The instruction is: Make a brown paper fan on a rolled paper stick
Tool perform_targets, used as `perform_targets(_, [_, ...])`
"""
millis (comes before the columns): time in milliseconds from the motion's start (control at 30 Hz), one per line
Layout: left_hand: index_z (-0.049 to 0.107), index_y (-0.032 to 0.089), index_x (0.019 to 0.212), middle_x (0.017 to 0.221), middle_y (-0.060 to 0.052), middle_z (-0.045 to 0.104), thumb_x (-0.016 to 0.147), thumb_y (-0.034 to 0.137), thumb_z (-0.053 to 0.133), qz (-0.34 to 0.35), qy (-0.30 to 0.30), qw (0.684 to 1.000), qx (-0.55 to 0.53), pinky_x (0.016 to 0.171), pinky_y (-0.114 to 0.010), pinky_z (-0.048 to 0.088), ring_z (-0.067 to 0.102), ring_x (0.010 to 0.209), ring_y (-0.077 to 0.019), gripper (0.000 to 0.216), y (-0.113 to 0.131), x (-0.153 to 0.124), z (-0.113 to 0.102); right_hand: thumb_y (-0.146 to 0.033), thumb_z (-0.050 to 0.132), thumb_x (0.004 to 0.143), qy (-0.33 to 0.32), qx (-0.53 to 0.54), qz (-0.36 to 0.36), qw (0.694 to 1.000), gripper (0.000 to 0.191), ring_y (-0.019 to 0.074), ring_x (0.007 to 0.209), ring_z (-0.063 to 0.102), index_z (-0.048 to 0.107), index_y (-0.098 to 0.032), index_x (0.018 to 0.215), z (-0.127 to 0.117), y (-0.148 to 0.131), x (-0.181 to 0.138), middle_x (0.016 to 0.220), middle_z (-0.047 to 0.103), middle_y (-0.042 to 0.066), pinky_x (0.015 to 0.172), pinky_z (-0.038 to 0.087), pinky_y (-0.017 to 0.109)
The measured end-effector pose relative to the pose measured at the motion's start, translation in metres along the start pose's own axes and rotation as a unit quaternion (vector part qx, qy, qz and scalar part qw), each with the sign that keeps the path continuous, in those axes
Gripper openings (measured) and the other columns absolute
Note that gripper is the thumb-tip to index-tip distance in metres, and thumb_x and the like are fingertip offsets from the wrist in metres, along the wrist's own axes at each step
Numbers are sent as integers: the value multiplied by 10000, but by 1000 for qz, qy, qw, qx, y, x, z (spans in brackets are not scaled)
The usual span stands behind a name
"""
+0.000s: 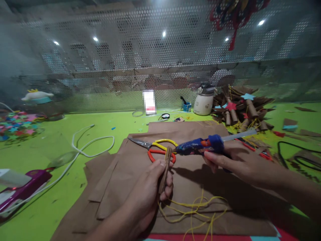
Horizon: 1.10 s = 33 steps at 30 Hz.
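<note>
In the middle of the head view, my left hand point(152, 187) is closed around a narrow folded strip of brown paper point(165, 170), held upright at a tilt. My right hand point(225, 159) grips a blue glue gun point(200, 146), with a clear glue stick point(240, 134) poking out of its back. The nozzle points left and is at or very near the strip's upper end; I cannot tell whether they touch. Behind the strip lie scissors point(150, 146) with one yellow and one red-orange handle. Yellow string point(198, 209) trails below my left hand over stacked brown paper point(130, 180).
Rolled brown paper pieces with stars point(235, 110) are heaped at the back right, beside a white bottle point(203, 100). A purple power strip point(30, 184) with a white cable point(72, 160) lies left. Loose colored stars point(17, 125) and a perforated screen point(112, 83) stand farther back.
</note>
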<state>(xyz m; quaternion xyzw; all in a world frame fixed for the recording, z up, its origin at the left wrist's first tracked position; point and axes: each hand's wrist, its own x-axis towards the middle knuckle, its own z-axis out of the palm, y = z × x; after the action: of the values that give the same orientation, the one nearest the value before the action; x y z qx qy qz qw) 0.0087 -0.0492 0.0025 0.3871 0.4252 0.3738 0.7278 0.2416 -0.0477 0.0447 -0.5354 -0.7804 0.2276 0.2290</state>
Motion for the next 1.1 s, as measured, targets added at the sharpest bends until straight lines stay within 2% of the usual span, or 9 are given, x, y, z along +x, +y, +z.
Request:
perform_targets(233, [463,172,828,603,41,460,873,392,430,8,8,1000,1,399,-179,192,368,420,-37,227,1,-1,2,-515,428,866,-39,26,-11,999,430,142,589,553,625,-191,665,5,-9,-4,621,631,30,536,414,234])
perform_targets(467, [507,169,940,574,55,430,885,396,397,2,10,1000,-3,375,-184,140,319,373,-32,258,2,-3,4,-514,408,877,-11,-13,-7,1000,444,155,635,565,628,-197,658,3,7,4,679,642,35,601,424,254])
perform_targets(600, [507,172,941,586,50,437,878,415,410,0,5,1000,-2,385,-181,146,331,392,-33,269,1,-3,4,-484,390,889,25,-35,-7,999,443,159,646,566,597,-187,634,2,15,12,658,627,40,624,419,265])
perform_targets(700, [505,174,946,593,48,442,870,423,421,-7,0,1000,2,392,-184,148,341,401,-35,273,2,-4,4,-449,400,884,61,-45,-8,997,401,155,605,551,592,-174,662,2,22,19,631,611,41,578,413,263])
perform_targets(800, [506,171,948,591,51,439,871,415,422,14,5,1000,7,393,-184,137,327,394,-30,269,3,-5,5,-409,432,872,105,-60,-24,992,318,172,638,566,631,-162,848,5,37,27,700,635,45,587,427,275])
perform_targets(933, [509,172,945,593,47,460,852,436,455,35,-7,999,23,394,-178,175,373,418,-43,285,0,-4,5,-352,535,807,180,-113,-65,975,320,233,892,585,617,-173,1060,10,62,45,957,654,80,757,444,327])
perform_targets(1033, [512,167,946,600,44,472,847,447,463,62,-19,997,39,396,-169,208,388,432,-42,302,-4,-3,4,-305,578,761,204,-171,-28,963,346,244,926,576,627,-146,1065,7,76,64,1004,635,109,790,437,329])
perform_targets(1100, [512,165,946,590,51,463,848,446,464,76,-26,995,52,391,-163,208,373,422,-36,302,-5,-3,5,-247,570,755,181,-207,-1,961,311,237,900,578,641,-122,1030,3,81,77,972,630,123,780,437,319])
